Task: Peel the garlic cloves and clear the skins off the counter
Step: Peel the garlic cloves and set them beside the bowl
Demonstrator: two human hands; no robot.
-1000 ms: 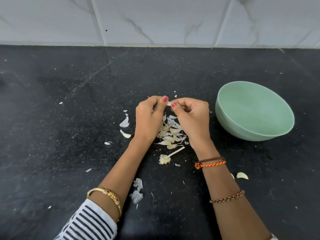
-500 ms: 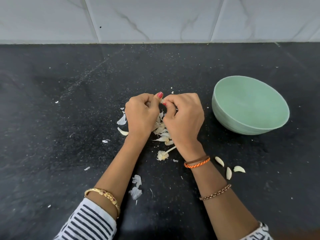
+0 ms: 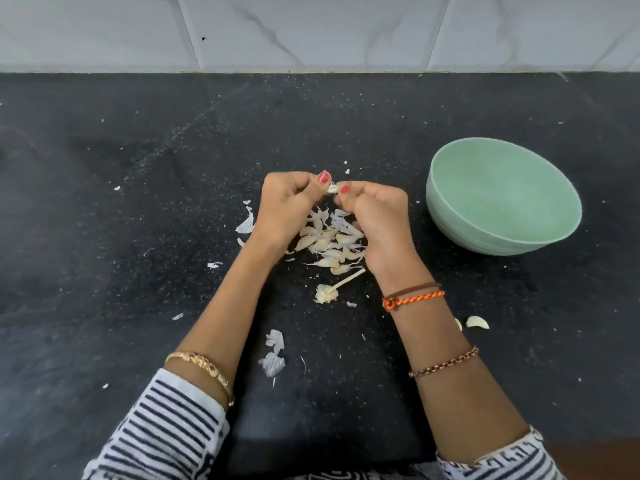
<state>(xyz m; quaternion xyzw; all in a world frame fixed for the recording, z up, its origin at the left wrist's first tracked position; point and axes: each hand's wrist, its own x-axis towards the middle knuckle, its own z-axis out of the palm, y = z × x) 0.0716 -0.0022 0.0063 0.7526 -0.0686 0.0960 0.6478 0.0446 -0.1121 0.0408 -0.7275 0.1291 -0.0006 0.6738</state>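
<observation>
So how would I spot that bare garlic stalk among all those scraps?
Start at the green bowl, then look left to the heap of skins below the hands. Just nearer the person lies the garlic stalk, apart from the heap: a thin straight stem ending in a frilly knob.

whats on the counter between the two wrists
In the head view, a pile of garlic cloves and skins lies between the left hand and right hand, with the bare garlic stem just nearer the person.

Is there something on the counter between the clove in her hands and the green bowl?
Nothing visible: the counter between the clove, pinched by both hands, and the green bowl holds only tiny skin flecks.
</observation>
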